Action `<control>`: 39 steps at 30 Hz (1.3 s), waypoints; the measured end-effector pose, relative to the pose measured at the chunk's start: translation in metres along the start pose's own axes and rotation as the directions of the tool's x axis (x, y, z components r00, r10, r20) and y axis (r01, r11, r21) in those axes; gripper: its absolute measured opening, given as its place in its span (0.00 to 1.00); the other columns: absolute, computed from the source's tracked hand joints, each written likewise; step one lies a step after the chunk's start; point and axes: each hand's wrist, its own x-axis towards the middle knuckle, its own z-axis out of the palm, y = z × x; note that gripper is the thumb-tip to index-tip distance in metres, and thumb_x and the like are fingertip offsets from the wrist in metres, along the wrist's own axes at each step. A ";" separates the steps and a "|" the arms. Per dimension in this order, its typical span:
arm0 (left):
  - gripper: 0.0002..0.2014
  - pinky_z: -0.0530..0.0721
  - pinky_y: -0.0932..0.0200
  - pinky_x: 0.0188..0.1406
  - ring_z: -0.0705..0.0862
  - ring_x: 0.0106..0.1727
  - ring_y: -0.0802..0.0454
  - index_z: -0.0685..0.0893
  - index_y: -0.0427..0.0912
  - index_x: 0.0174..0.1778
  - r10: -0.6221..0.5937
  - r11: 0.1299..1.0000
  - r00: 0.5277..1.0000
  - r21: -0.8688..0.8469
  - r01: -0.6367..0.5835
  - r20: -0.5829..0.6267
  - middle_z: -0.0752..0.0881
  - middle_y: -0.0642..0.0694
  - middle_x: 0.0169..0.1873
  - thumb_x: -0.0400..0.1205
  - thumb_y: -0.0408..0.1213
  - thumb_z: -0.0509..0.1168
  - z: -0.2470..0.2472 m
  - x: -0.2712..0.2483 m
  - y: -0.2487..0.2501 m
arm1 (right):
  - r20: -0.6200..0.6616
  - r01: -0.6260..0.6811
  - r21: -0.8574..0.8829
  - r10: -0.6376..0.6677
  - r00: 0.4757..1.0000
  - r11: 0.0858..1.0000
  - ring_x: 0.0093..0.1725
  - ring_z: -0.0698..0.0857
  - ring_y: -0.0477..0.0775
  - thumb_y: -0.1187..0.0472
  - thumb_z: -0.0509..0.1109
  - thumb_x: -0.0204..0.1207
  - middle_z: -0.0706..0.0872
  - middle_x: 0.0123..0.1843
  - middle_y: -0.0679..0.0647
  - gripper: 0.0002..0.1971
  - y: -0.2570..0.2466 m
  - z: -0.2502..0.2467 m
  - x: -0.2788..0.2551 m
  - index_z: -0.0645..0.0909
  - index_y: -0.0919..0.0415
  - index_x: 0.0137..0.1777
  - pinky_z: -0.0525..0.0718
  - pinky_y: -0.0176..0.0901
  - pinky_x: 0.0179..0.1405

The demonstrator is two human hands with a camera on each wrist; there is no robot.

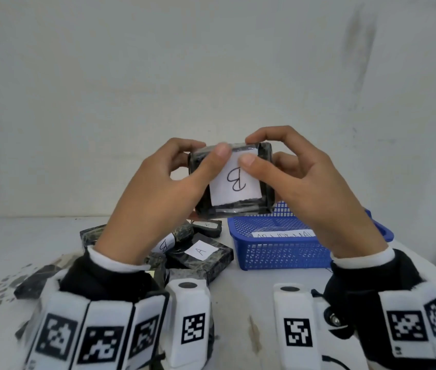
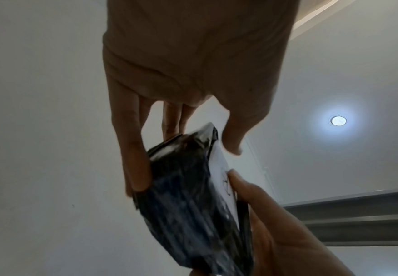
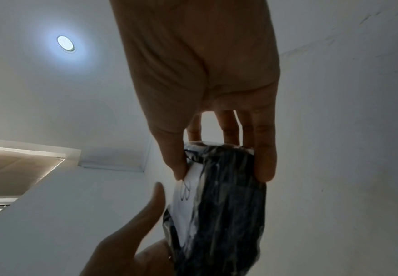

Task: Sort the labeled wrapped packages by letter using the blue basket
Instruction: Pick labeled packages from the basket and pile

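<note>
Glossy film on the dark, plastic-wrapped rectangular package labelled B (image 1: 234, 180), pinched aloft above the blue plastic mesh basket (image 1: 278, 252) by left hand (image 1: 158, 198) and right hand (image 1: 315, 193), looks slippery; firm edge grips seem safest.

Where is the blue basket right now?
In the head view, the blue basket sits on the table at the right, under the right hand, beside the pile of wrapped packages.

"B" on held package (image 1: 234, 180); "A" on package on table (image 1: 201, 251)
</note>
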 end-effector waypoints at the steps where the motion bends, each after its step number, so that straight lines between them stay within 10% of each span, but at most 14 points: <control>1: 0.27 0.89 0.54 0.31 0.90 0.42 0.54 0.84 0.53 0.56 -0.025 0.999 0.999 -0.024 0.025 0.024 0.89 0.55 0.49 0.68 0.67 0.66 0.000 -0.001 0.001 | -0.003 0.010 -0.005 -0.010 1.000 1.000 0.45 0.89 0.63 0.49 0.77 0.74 0.89 0.41 0.56 0.09 0.000 -0.001 0.000 0.85 0.38 0.53 0.90 0.66 0.50; 9: 0.11 0.91 0.41 0.38 0.90 0.40 0.53 0.81 0.50 0.54 0.080 0.992 0.997 -0.099 -0.081 -0.011 0.88 0.56 0.49 0.77 0.42 0.72 0.001 0.001 0.000 | 0.019 -0.085 0.032 0.085 0.996 0.996 0.49 0.93 0.47 0.36 0.70 0.70 0.94 0.51 0.49 0.26 -0.003 -0.001 0.001 0.81 0.38 0.69 0.92 0.45 0.50; 15: 0.20 0.84 0.44 0.63 0.89 0.55 0.54 0.85 0.63 0.54 0.058 0.997 0.998 -0.051 -0.057 0.012 0.91 0.55 0.52 0.68 0.63 0.69 -0.001 0.004 -0.005 | 0.011 -0.100 0.147 0.099 0.995 0.984 0.53 0.93 0.56 0.49 0.76 0.73 0.94 0.51 0.57 0.17 -0.002 -0.010 0.001 0.83 0.48 0.62 0.90 0.52 0.59; 20: 0.20 0.90 0.48 0.49 0.89 0.54 0.51 0.85 0.58 0.58 0.063 0.992 0.998 -0.111 -0.060 0.024 0.91 0.48 0.50 0.71 0.56 0.70 0.000 0.004 -0.006 | 0.029 -0.081 0.150 0.077 0.997 0.985 0.55 0.93 0.57 0.46 0.81 0.64 0.93 0.55 0.59 0.24 0.000 -0.009 0.001 0.84 0.49 0.60 0.89 0.53 0.61; 39: 0.17 0.87 0.50 0.59 0.88 0.46 0.56 0.85 0.50 0.43 0.106 0.984 0.994 -0.149 -0.100 0.034 0.91 0.51 0.38 0.68 0.58 0.67 -0.002 0.001 0.002 | 0.033 -0.035 0.107 0.032 0.999 0.994 0.55 0.91 0.54 0.42 0.69 0.68 0.94 0.50 0.54 0.21 -0.004 -0.006 -0.001 0.89 0.54 0.53 0.90 0.50 0.60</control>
